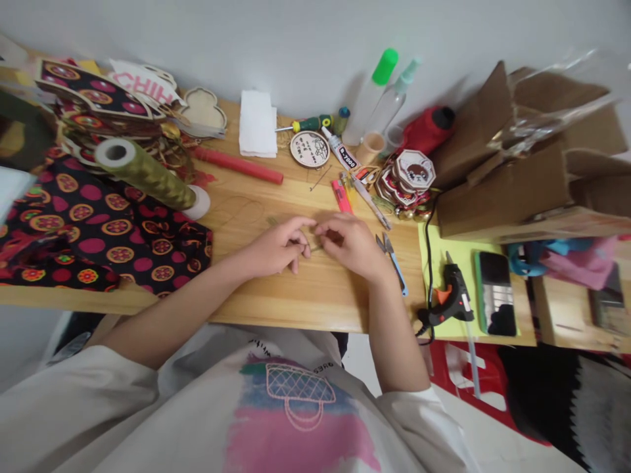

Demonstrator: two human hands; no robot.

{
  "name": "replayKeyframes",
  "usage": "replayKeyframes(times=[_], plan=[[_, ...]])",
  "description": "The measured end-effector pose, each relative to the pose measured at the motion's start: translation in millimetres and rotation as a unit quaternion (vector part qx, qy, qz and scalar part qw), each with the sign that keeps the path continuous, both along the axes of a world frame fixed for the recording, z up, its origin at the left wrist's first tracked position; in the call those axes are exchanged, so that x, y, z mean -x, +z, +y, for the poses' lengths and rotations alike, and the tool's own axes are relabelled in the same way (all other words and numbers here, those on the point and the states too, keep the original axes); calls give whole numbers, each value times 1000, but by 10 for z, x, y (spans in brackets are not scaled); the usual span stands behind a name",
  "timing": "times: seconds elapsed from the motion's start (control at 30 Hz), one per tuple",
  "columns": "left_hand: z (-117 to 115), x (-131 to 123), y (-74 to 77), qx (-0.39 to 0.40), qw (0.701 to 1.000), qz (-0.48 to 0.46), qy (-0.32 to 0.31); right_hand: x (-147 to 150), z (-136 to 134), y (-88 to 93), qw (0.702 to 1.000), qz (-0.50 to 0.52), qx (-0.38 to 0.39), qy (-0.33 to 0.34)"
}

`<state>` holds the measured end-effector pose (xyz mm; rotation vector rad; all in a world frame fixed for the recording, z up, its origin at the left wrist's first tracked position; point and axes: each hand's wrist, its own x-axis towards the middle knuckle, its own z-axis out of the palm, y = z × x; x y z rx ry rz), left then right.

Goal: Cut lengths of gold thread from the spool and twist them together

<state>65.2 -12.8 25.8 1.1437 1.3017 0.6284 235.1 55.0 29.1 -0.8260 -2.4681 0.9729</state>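
Note:
My left hand [276,249] and my right hand [351,244] face each other just above the wooden table [296,305], fingertips close together. Both have their fingers curled in a pinch. A short stretch of thin olive cord [316,249] shows between them, and its ends are hidden by the fingers. To the left, a fine thread [236,209] lies in loose loops on the wood. Right of my right hand rest small blue-handled scissors [395,266]. A red lighter [341,196] lies just beyond the hands.
Patterned dark fabric [98,230] and an olive ribbon roll [148,177] occupy the left. Behind are a red stick [239,164], a round wooden plaque [309,149], a glue tube [342,152] and bottles [377,92]. A glue gun [451,295], phone [495,292] and cardboard box [522,164] stand right.

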Motion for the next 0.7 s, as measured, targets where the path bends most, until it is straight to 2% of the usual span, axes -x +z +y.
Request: replayKeyframes(times=[0.17, 0.3, 0.5, 0.6, 0.7], plan=[[-114, -25, 72, -71, 993, 87, -23, -101, 52, 24, 999, -5, -2, -46], [-295, 34, 151, -80, 985, 144, -48, -121, 65, -11, 996, 19, 22, -83], [-539, 239, 150, -61, 991, 93, -71, -133, 92, -62, 989, 66, 43, -124], [-596, 358, 151, -62, 991, 80, -92, -151, 77, -6, 980, 99, 42, -170], [-617, 490, 169, -51, 988, 79, -120, -126, -64, 93, 970, 123, 37, -205]])
